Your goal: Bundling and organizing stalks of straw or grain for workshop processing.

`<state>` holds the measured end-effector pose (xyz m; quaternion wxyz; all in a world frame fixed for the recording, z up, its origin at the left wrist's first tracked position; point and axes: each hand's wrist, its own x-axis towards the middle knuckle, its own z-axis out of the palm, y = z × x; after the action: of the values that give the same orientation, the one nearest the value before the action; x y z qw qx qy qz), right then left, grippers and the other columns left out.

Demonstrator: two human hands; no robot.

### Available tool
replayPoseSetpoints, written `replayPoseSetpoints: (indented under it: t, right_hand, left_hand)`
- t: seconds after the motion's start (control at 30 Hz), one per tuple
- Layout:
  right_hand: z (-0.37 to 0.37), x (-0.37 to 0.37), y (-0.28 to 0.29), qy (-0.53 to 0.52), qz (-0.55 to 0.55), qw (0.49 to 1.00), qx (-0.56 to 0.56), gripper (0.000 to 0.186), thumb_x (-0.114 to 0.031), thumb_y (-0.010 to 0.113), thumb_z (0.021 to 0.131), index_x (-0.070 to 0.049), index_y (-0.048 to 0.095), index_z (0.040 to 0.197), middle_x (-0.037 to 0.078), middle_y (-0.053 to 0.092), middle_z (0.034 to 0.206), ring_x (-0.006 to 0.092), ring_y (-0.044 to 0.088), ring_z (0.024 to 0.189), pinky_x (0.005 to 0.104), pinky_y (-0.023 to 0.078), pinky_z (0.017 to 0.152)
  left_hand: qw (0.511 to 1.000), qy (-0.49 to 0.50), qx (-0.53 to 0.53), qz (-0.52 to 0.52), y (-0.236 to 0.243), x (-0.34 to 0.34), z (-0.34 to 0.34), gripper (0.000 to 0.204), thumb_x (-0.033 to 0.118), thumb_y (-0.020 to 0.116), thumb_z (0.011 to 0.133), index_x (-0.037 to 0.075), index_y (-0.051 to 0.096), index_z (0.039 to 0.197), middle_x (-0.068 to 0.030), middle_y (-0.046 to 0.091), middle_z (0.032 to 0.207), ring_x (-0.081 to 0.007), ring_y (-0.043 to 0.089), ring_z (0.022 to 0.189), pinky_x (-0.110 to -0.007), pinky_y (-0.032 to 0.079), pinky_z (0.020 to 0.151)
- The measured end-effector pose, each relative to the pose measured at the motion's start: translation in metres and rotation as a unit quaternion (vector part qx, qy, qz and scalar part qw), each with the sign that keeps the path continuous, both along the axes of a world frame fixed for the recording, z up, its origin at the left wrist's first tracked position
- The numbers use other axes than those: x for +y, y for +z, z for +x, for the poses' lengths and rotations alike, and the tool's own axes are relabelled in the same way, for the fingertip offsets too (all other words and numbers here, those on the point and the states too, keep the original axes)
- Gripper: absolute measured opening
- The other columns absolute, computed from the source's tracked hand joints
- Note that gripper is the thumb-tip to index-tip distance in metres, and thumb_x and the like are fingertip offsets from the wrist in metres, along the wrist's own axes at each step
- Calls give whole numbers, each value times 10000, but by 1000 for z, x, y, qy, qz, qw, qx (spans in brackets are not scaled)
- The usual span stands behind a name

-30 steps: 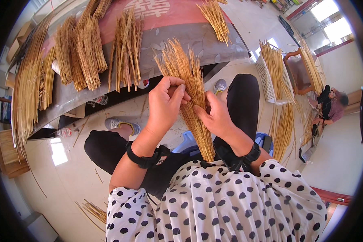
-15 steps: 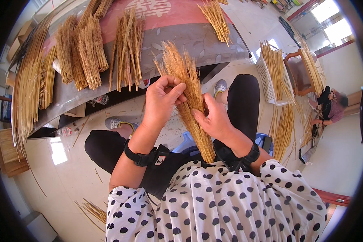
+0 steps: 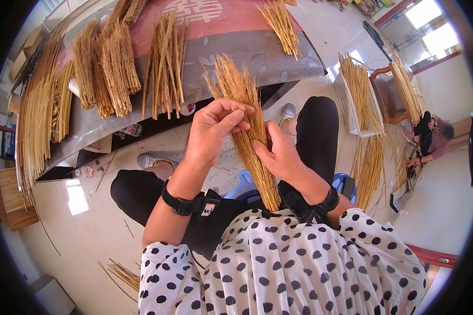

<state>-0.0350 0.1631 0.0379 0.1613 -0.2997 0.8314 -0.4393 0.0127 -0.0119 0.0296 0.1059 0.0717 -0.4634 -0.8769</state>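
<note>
A bundle of golden, bristly broom-like stalks (image 3: 260,181) rises diagonally from my lap, feathery end toward the table. My left hand (image 3: 215,128) is closed at the upper left of the bundle, thumb and fingers pinching at its fine strands; what exactly lies between the fingertips is too small to tell. Lower down, my right hand (image 3: 278,152) grips the bundle from the right, its thumb lying across the front. Beyond them, similar bristly bundles (image 3: 115,73) hang over the near edge of the table (image 3: 231,37), beside long bare canes (image 3: 37,110) at the left.
A white basket (image 3: 346,105) of canes and a wooden chair (image 3: 389,100) stand at the right, with loose canes (image 3: 368,168) on the floor. A co-worker (image 3: 436,136) sits bent over at far right. A blue stool (image 3: 242,184) shows between my legs.
My left hand's fingers have shifted slightly along the bundle, the index finger now reaching a little farther right. My right hand and the bundle have barely moved.
</note>
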Motion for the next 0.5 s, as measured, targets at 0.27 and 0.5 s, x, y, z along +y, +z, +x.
replayPoseSetpoints:
  t: [0.27,0.5]
  right_hand:
    - [1,0,1,-1,7,1000,-21,294,-141,615,849,17,443,1029,237,592,729,420,619,703,434,466,605]
    - [-1,1,-5,2,5,1000,3,307,-154,612,852,24,448,1042,245,600,744,429,622,724,441,471,621]
  left_hand:
    - [1000,-24,0,1,-3,-3,0,100,61,605,904,-3,634,976,-100,687,904,-127,644,749,-254,531,713]
    - [999,-29,8,-16,-4,-4,0,100,70,596,911,5,628,978,-100,679,894,-157,665,789,-263,555,732]
